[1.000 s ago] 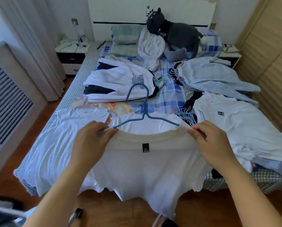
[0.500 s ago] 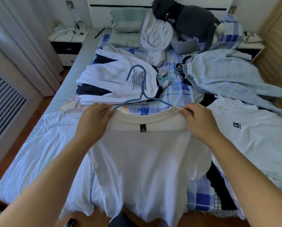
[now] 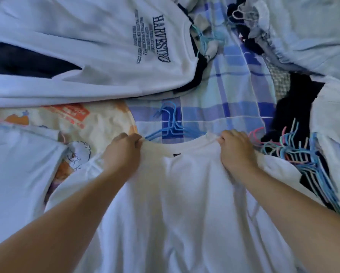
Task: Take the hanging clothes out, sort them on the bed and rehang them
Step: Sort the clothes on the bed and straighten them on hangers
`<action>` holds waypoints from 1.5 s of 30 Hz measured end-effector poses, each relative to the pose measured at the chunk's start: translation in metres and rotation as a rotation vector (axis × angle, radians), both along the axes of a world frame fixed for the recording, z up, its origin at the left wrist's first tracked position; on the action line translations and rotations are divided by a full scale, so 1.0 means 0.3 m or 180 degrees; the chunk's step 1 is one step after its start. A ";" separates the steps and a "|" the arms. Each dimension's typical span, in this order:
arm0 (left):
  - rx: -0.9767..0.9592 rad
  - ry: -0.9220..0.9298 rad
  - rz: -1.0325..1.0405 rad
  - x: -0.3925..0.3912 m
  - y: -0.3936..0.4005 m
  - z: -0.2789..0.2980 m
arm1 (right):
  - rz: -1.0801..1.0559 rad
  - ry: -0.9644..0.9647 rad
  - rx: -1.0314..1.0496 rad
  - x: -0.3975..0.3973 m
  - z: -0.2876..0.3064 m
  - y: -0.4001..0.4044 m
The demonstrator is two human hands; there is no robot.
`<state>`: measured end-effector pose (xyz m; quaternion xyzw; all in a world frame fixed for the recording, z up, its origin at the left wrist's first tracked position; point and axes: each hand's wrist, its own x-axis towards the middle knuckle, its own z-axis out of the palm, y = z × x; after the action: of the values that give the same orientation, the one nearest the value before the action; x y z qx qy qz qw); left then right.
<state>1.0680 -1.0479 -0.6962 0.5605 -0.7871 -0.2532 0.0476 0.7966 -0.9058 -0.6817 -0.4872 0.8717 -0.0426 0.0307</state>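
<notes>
A plain white T-shirt lies spread on the bed in front of me, still on a blue wire hanger whose hook sticks out past the collar. My left hand grips the shirt's left shoulder at the collar. My right hand grips the right shoulder. Both hands are low, down at the bedding.
A white sweatshirt with dark lettering lies beyond. A cartoon-print shirt and a white garment lie left. A bunch of coloured hangers on dark clothes sits right. Blue plaid bedsheet shows between the piles.
I have leaned in and lowered the white T-shirt from held up in the air down onto the bed. Both hands keep their grip on its shoulders.
</notes>
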 end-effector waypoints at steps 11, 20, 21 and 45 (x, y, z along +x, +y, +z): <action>-0.0627 -0.0090 -0.0168 0.045 0.049 -0.121 | 0.0145 0.0344 -0.0257 0.033 -0.127 0.031; -0.0321 -0.0583 -0.0108 -0.046 0.127 0.032 | -0.0201 -0.0127 -0.0050 0.168 0.057 -0.038; -0.0348 -0.0370 -0.0061 -0.049 0.205 0.067 | -0.0152 -0.0300 -0.0330 0.198 0.097 0.010; 0.1264 -0.1195 -0.1414 -0.771 1.301 0.207 | -0.0902 -0.0898 0.0174 -0.433 0.243 1.088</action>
<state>0.8368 -0.6576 -0.6340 0.4106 -0.8203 -0.2980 -0.2640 0.6668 -0.5794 -0.6089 -0.3478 0.9194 -0.0907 0.1595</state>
